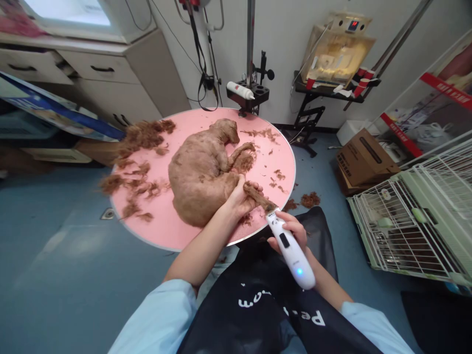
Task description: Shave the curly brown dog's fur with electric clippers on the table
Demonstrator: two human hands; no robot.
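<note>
A brown dog (pixel 201 167) with short-clipped fur lies on its side on a round pink table (pixel 206 239), its head toward the far edge. My left hand (pixel 241 197) is closed around one of its legs, and the dog's paw (pixel 267 202) sticks out to the right. White hair clippers (pixel 291 248) with a lit blue light are in my right hand (pixel 295 231). Their blade end touches or nearly touches the paw's fur. Tufts of cut brown fur (pixel 143 136) lie thickest on the table's left side.
Behind the table, a post holder carries a white bottle (pixel 240 90). A wire cage (pixel 424 221) and a cardboard box (pixel 365 157) stand on the right. Drawers (pixel 99 69) line the back left. More cut fur (pixel 310 199) lies on the floor.
</note>
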